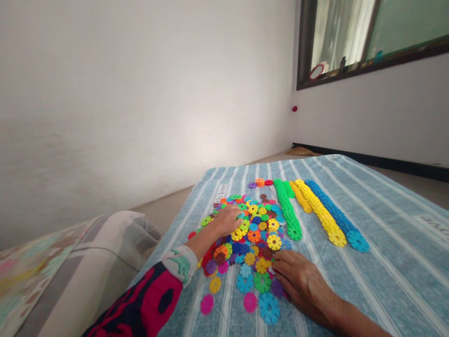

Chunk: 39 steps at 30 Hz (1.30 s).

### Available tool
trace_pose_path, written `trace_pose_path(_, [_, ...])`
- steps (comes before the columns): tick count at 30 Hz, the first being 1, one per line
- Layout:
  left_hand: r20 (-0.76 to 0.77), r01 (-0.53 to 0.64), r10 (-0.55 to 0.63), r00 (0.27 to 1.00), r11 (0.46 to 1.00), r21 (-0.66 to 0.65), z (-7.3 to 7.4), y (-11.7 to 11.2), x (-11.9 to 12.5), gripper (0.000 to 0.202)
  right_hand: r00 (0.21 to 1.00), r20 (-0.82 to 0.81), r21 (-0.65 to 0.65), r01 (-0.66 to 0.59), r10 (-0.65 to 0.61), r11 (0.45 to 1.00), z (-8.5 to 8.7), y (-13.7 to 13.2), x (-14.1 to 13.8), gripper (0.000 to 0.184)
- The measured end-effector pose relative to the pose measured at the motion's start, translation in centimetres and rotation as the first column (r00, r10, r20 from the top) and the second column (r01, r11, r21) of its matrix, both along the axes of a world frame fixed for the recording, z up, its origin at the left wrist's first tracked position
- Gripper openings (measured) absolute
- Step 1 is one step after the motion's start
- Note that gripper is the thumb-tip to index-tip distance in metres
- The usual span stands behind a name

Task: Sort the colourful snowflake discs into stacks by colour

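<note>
A heap of flower-shaped plastic discs (254, 236) in many colours lies on the striped cloth. My left hand (227, 221) reaches into its upper left part, thumb and fingers a little apart over the discs. At the lower right edge of the heap rests my right hand (306, 282), its fingers stretched out and lying low. Beside those fingers is a purple disc (278, 287), partly covered. A large blue disc (270, 308) and a pink disc (250, 302) lie nearer to me.
Right of the heap, overlapping discs form a green row (288, 210), a yellow row (321, 213) and a blue row (333, 213). A small orange stack (259, 182) is at the back. The cloth-covered surface (393, 243) extends right. Grey-striped fabric (101, 252) lies left; a wall stands behind.
</note>
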<state>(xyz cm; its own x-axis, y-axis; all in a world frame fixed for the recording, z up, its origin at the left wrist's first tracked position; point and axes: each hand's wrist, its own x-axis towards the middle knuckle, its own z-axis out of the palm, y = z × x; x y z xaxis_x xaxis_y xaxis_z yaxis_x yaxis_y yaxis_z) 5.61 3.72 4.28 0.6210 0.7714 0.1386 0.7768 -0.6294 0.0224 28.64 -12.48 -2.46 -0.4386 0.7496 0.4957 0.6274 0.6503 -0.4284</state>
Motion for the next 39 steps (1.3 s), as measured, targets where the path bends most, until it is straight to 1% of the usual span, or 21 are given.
trace_pose_path(2, [0.013, -0.005, 0.004, 1.0, 0.999, 0.05, 0.0, -0.4, -0.1, 0.018, 1.0, 0.004, -0.009, 0.0, 0.001, 1.0, 0.0, 0.0, 0.0, 0.02])
trace_pose_path(4, [0.005, 0.042, -0.043, 0.999, 0.997, 0.067, -0.1, -1.2, 0.1, 0.016, 1.0, 0.005, -0.015, -0.007, 0.007, 1.0, 0.1, 0.0, -0.1, 0.02])
trace_pose_path(7, [-0.031, 0.135, -0.134, 0.991, 0.991, 0.024, -0.2, -2.8, 1.0, 0.014, 1.0, 0.002, -0.022, -0.011, 0.011, 1.0, 0.1, 0.1, -0.1, 0.019])
trace_pose_path(9, [-0.045, 0.151, -0.151, 0.988, 0.989, -0.004, -0.3, -3.6, 1.7, 0.016, 1.0, 0.006, -0.027, -0.011, 0.011, 1.0, 0.1, 0.1, -0.1, 0.019])
trace_pose_path(12, [-0.064, 0.092, -0.093, 0.994, 0.996, -0.015, -0.4, -4.2, 2.8, 0.028, 1.0, 0.017, -0.033, -0.008, 0.009, 0.999, 0.0, 0.1, -0.1, 0.019])
trace_pose_path(14, [-0.069, 0.053, -0.054, 0.996, 0.999, -0.011, -0.6, -4.3, 3.2, 0.033, 1.0, 0.023, -0.037, -0.001, 0.002, 0.999, 0.0, 0.1, -0.1, 0.019])
trace_pose_path(20, [-0.041, 0.035, -0.034, 0.999, 0.999, 0.009, -1.2, -4.7, 3.4, 0.031, 1.0, 0.03, -0.023, 0.005, -0.004, 1.0, 0.1, 0.1, -0.1, 0.018])
trace_pose_path(25, [-0.065, 0.03, -0.028, 0.998, 0.999, 0.028, -1.6, -5.3, 3.6, 0.028, 1.0, 0.018, 0.001, -0.005, 0.005, 1.0, 0.4, 0.1, -0.1, 0.018])
trace_pose_path(28, [-0.054, 0.054, -0.052, 0.997, 0.998, 0.039, -1.4, -5.7, 3.0, 0.029, 1.0, 0.029, 0.003, -0.007, 0.007, 1.0, 0.3, 0.1, -0.1, 0.019])
trace_pose_path(30, [-0.011, 0.051, -0.051, 0.999, 0.998, 0.035, -1.2, -6.0, 2.1, 0.029, 0.999, 0.031, 0.004, -0.008, 0.008, 1.0, 0.2, 0.1, -0.1, 0.019])
trace_pose_path(33, [0.027, -0.007, 0.007, 1.0, 1.0, 0.012, -0.7, -6.7, 0.0, 0.026, 0.999, 0.034, 0.001, 0.0, 0.0, 1.0, 0.2, 0.0, 0.0, 0.019])
trace_pose_path(36, [0.008, -0.062, 0.062, 0.998, 0.998, -0.025, -0.3, -8.0, -1.9, 0.023, 0.999, 0.038, 0.001, -0.003, 0.003, 1.0, 0.3, 0.0, 0.1, 0.02])
trace_pose_path(39, [0.023, -0.113, 0.113, 0.993, 0.993, -0.034, -0.6, -9.7, -3.0, 0.023, 0.999, 0.04, 0.01, -0.008, 0.008, 1.0, 0.4, -0.1, 0.2, 0.021])
